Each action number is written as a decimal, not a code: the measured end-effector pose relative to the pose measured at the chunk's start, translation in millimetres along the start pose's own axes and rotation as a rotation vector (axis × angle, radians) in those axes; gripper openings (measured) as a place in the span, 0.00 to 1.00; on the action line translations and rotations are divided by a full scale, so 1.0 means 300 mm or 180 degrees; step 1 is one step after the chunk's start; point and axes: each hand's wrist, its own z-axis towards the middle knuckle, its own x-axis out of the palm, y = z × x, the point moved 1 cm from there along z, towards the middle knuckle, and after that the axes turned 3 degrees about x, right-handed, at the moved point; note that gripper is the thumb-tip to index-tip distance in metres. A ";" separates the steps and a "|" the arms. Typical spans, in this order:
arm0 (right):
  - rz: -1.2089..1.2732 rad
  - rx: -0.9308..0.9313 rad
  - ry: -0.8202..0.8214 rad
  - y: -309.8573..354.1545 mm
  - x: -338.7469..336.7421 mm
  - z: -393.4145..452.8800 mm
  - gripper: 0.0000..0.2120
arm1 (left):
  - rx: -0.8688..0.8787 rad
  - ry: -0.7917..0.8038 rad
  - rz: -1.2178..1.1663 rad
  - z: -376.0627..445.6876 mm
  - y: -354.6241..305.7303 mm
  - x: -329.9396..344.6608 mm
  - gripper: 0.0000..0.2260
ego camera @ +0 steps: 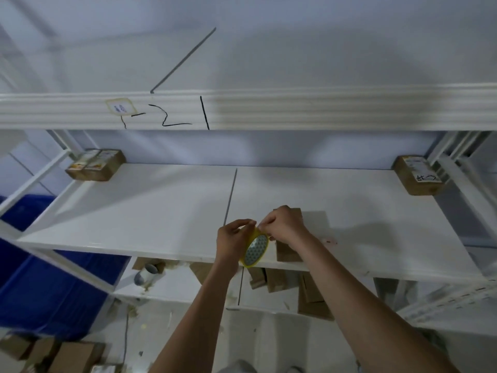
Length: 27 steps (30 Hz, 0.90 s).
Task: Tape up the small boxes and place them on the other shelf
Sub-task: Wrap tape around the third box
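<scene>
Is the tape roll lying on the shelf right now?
No, the tape roll is off the shelf, held by the left hand while the right hand pinches its edge.

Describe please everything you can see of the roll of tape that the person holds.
The roll of tape is a ring with a yellow rim and a pale patterned side facing the camera. It is held tilted on edge, above the front edge of the white shelf. The left hand grips its left rim; the right hand pinches at its top, perhaps the loose end. A brown box lies just behind it.
</scene>
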 end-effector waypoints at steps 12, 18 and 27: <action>-0.0799 0.0321 0.0024 0.070 0.177 0.067 0.09 | -0.0554 0.1797 0.0130 0.048 0.043 -0.244 0.28; -0.1182 0.0378 -0.0011 0.081 0.285 0.068 0.09 | -0.0677 0.1643 0.0111 0.073 0.122 -0.298 0.31; -0.1470 0.0323 -0.0083 0.057 0.386 0.044 0.06 | -0.1151 0.1484 0.0613 0.113 0.231 -0.338 0.37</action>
